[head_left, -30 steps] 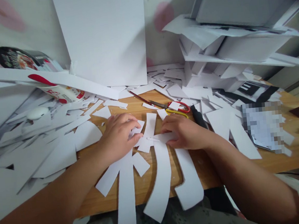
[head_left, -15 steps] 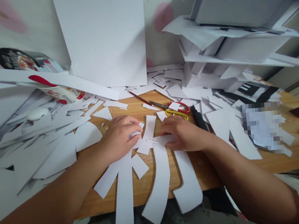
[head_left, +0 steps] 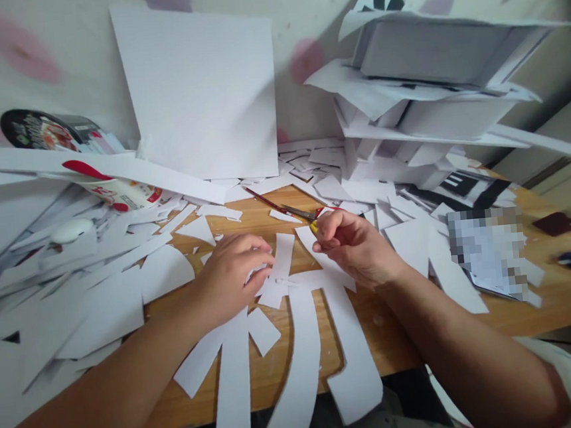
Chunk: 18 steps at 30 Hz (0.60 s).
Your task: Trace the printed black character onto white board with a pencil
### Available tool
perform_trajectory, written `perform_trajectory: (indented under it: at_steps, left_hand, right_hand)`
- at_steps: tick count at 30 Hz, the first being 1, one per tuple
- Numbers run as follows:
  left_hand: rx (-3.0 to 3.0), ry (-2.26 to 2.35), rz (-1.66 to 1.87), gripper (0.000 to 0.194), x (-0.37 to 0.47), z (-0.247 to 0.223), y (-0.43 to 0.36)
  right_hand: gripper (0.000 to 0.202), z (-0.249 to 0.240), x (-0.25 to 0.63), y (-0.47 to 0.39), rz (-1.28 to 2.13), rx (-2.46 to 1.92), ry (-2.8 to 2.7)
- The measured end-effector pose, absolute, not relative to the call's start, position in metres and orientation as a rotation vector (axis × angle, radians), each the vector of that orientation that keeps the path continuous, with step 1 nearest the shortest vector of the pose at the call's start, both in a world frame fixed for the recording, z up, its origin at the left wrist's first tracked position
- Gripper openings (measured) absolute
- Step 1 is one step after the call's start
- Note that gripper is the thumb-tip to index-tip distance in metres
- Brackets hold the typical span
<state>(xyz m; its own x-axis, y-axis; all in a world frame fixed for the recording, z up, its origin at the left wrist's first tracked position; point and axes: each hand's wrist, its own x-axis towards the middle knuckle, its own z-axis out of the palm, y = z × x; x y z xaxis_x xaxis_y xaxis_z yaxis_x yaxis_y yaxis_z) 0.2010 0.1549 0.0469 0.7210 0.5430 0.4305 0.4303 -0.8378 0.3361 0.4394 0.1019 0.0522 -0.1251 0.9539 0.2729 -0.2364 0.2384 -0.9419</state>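
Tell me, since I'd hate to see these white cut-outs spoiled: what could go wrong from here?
The curved strip and hooked strip reach past the front edge of the table, so a bump there might bend or shift them. The long strip runs up under the left hand, which could drag it askew. The scissors lie close by the right hand, which might knock them.
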Motion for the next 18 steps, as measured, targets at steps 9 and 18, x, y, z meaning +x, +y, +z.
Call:
perform_trajectory:
  at_steps: [9, 18]
  left_hand:
    - [2.713, 0.762, 0.816, 0.021, 0.200, 0.047, 0.155]
    - [2.508, 0.783, 0.949, 0.012, 0.188, 0.084, 0.134]
  right_hand:
    - [0.030, 0.061, 0.433, 0.100, 1.356, -0.586, -1.144]
    - [0.023, 0.042, 0.441, 0.114, 1.182, -0.820, -1.159]
